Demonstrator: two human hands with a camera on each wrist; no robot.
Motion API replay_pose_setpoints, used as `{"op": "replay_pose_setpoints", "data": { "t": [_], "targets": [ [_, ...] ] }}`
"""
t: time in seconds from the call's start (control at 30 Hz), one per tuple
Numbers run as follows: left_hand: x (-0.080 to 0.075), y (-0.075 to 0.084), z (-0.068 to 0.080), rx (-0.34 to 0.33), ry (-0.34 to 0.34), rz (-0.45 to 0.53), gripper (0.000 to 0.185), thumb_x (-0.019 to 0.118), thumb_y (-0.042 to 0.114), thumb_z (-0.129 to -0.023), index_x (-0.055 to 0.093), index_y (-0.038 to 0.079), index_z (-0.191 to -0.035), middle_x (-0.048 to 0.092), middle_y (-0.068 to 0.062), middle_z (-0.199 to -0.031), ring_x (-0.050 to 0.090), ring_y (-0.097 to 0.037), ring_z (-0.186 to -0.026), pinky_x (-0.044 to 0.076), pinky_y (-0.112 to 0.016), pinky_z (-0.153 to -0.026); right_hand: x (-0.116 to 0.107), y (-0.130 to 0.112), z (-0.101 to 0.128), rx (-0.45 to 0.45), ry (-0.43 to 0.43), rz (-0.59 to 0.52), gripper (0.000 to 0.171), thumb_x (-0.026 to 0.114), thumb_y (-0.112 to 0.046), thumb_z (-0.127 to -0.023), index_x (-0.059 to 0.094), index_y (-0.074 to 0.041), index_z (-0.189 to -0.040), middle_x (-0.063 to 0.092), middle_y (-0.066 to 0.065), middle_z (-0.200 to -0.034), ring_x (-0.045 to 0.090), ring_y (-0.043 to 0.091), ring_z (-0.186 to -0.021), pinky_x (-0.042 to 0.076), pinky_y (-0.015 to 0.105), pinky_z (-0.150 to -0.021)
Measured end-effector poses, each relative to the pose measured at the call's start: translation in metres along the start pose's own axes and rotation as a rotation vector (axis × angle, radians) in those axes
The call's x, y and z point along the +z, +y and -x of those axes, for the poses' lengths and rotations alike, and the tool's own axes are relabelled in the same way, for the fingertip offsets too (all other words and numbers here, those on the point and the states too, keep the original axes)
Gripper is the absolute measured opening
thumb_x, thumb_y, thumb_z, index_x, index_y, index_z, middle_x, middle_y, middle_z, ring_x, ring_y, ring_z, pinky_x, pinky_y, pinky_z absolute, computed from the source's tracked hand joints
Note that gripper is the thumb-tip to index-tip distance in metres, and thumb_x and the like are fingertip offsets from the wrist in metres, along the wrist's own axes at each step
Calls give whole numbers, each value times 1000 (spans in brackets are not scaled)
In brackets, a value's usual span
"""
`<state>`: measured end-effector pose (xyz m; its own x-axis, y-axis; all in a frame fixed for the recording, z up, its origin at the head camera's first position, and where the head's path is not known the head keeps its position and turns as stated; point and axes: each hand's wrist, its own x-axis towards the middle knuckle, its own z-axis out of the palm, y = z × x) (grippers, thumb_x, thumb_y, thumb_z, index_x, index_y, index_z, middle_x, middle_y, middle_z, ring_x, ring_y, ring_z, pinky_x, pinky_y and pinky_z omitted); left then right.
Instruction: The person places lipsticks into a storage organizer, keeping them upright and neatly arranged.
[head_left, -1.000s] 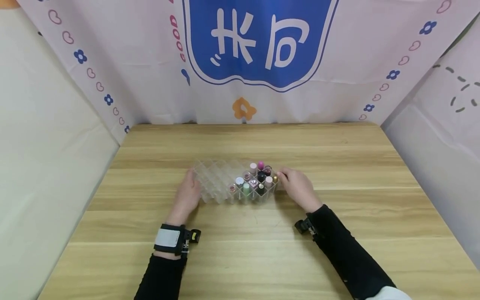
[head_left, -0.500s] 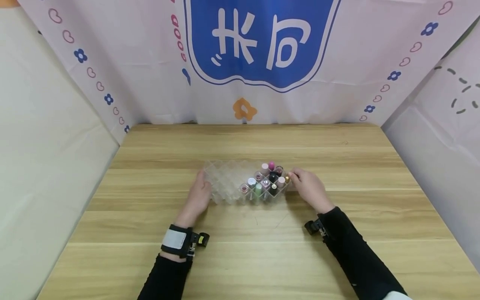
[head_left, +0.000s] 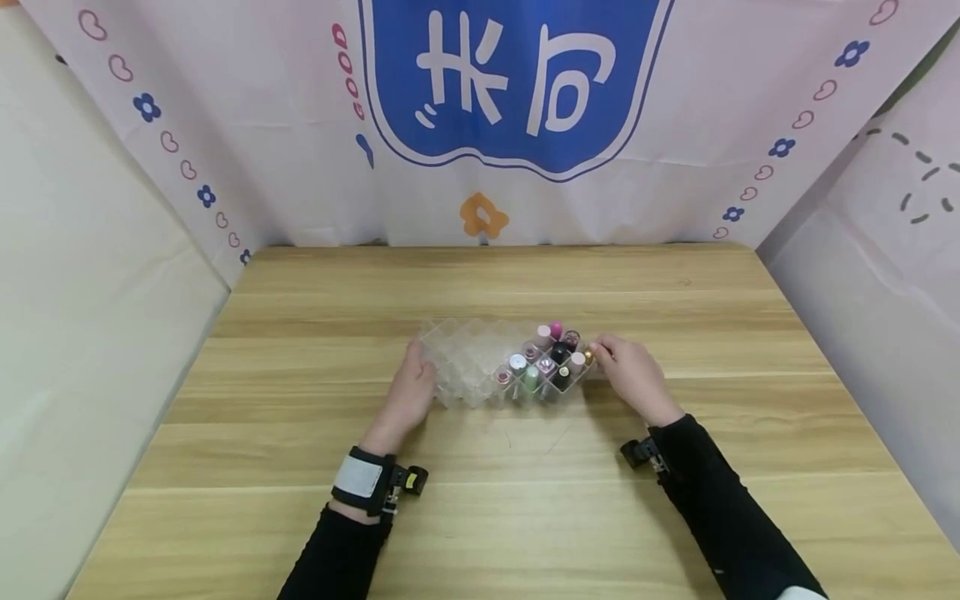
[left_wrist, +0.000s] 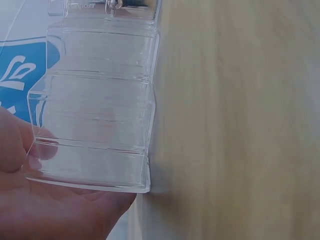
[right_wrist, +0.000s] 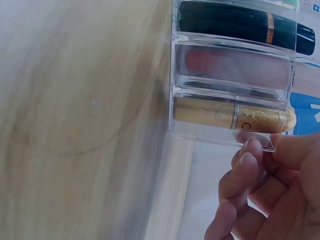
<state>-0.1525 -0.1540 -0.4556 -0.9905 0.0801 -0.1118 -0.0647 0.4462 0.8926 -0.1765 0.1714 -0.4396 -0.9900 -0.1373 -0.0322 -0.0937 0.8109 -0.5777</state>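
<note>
A clear plastic lipstick organizer (head_left: 468, 367) with diamond-shaped slots stands upright on the table, seen in the head view. Its left slots are bare, while lipsticks and lip gloss tubes fill the right ones. My left hand (head_left: 411, 385) grips the organizer's left end, and the left wrist view shows fingers behind the clear wall (left_wrist: 95, 130). At the opposite end my right hand (head_left: 633, 379) pinches the upper edge between thumb and fingers. Beside those fingertips sits a gold lipstick tube (right_wrist: 220, 115). A pinkish tube (right_wrist: 235, 65) and a black tube (right_wrist: 225, 22) stand in neighbouring slots.
The wood-grain table (head_left: 480, 517) reaches back to a white cloth (head_left: 300, 167) printed with a blue shield. Pale panels (head_left: 97, 275) close off both sides. Fine hair-like lines (head_left: 555, 440) show on the tabletop in front of the organizer.
Both hands have moved the organizer to the right along the table, more in the first half second than after. Their grip on its two ends stays the same.
</note>
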Motion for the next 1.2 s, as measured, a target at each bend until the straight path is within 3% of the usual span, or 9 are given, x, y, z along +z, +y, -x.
{"op": "replay_pose_setpoints", "data": {
  "t": [0.6,0.93,1.2],
  "targets": [
    [1,2,1,-20,-24,-28,60,28,16,-104,3,9,-158,14,-16,-165,14,-31,-153,13,-49,-126,0,4,4,30,-10,-34,31,44,-27,-105,66,-6,-100,49,1,-64,43,17,-56,36,28,-52],
    [-4,2,-1,-54,-81,-37,62,27,22,-106,-3,10,-158,5,-16,-166,8,-33,-154,9,-51,-125,-2,6,2,32,-15,-38,31,45,-28,-105,67,-6,-99,61,10,-74,49,17,-62,40,28,-56],
    [-9,1,-1,-80,-98,-22,61,30,26,-107,2,14,-159,12,-14,-166,13,-34,-153,11,-55,-124,-4,5,0,32,-18,-81,32,46,-28,-105,68,-5,-103,62,13,-76,49,18,-63,42,28,-57]
  ]
}}
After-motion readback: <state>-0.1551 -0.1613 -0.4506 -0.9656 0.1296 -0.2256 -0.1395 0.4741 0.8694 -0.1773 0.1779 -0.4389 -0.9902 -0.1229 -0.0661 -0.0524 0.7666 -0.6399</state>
